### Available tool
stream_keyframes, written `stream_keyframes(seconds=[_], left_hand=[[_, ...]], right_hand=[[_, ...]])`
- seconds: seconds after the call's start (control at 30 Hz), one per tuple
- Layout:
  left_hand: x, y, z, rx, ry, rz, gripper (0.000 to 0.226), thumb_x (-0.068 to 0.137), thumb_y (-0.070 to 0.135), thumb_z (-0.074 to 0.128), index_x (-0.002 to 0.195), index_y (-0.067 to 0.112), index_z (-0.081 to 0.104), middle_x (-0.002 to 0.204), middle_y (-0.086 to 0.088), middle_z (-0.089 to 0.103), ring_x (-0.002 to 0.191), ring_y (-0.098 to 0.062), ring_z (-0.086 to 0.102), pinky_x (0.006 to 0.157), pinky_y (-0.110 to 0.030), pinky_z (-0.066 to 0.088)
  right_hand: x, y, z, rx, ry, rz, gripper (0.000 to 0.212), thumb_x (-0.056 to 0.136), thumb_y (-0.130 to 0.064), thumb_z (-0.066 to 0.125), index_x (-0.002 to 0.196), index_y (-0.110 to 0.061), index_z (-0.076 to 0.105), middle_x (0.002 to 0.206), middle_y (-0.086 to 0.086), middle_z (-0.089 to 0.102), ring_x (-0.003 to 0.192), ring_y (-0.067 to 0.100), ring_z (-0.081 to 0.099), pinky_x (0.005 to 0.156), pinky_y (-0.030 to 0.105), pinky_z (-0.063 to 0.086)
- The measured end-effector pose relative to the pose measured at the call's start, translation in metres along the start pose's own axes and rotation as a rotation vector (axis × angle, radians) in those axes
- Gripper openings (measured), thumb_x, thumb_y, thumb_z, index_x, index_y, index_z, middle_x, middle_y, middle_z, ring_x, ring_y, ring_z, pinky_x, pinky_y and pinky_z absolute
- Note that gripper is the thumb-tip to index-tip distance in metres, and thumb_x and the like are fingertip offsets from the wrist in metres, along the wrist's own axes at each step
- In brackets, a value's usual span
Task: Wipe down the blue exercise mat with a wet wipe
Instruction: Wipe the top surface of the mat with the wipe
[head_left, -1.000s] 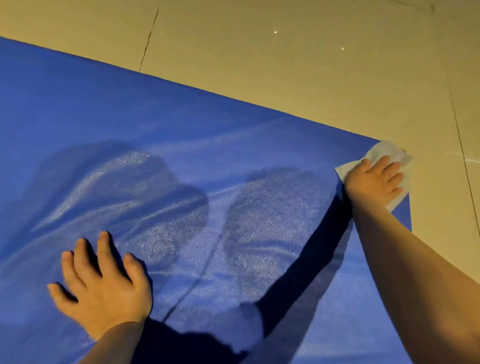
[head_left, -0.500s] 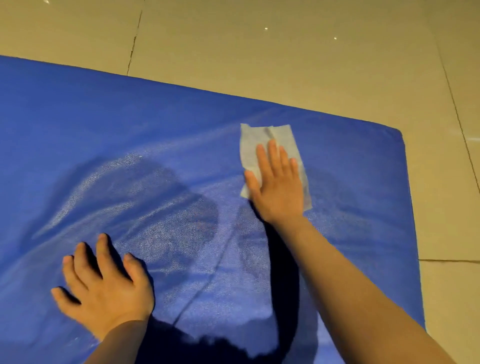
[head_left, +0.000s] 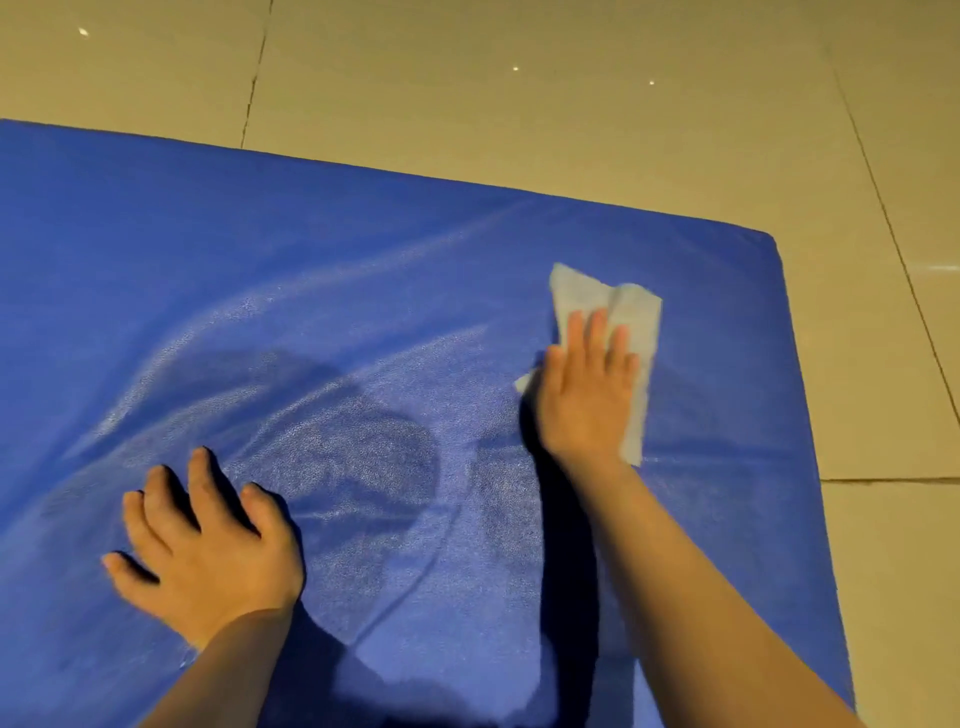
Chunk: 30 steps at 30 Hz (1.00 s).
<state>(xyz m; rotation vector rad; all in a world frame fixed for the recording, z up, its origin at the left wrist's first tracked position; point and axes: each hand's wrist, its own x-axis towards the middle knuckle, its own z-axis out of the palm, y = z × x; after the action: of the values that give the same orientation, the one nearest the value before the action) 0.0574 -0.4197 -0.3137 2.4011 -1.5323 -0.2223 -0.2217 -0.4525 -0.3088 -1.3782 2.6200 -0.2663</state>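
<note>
1 head-worn camera looks forward and steeply down, close over the blue mat (head_left: 363, 270) and tiled floor (head_left: 571, 104).

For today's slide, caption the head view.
Right hand presses wipe on blue mat; left hand braces.

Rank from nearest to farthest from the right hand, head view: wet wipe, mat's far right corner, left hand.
1. wet wipe: directly under the right hand, pressed flat on the blue mat.
2. mat's far right corner: beyond the hand and to its right, at the tiled floor.
3. left hand: across the mat on the near left, resting flat.
</note>
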Motion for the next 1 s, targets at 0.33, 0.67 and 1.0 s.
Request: stream_keyframes(seconds=[0.33,0.67,1.0], left_hand=[[0.003,-0.008,0.002,-0.035,-0.022,0.043,0.053,0.094,0.041,0.029,0.144,0.023,0.034,0.156,-0.009,0.024,0.149,-0.029,0.01,0.115,-0.065,0.007],[-0.002,-0.005,0.005,-0.042,-0.037,0.02,0.051,0.094,0.04,0.029,0.142,0.023,0.035,0.155,-0.01,0.025,0.148,-0.03,0.012,0.113,-0.067,0.01],[-0.003,-0.002,0.006,-0.038,-0.021,0.025,0.056,0.093,0.041,0.028,0.146,0.022,0.034,0.157,-0.01,0.024,0.15,-0.029,0.01,0.116,-0.063,0.006]], right_hand=[[-0.038,0.02,0.006,0.012,-0.056,-0.294,0.067,0.095,-0.05,0.018,0.15,-0.016,0.039,0.157,0.01,0.032,0.144,0.034,0.03,0.117,0.048,0.015],[-0.048,0.143,-0.023,-0.078,0.075,0.378,0.059,0.104,-0.033,0.014,0.153,0.0,0.023,0.16,0.022,0.017,0.145,0.043,0.019,0.115,0.053,0.016],[-0.156,-0.069,0.04,0.011,-0.093,-0.551,0.054,0.098,-0.038,0.029,0.147,-0.02,0.043,0.156,0.004,0.036,0.145,0.026,0.029,0.118,0.047,0.018]])
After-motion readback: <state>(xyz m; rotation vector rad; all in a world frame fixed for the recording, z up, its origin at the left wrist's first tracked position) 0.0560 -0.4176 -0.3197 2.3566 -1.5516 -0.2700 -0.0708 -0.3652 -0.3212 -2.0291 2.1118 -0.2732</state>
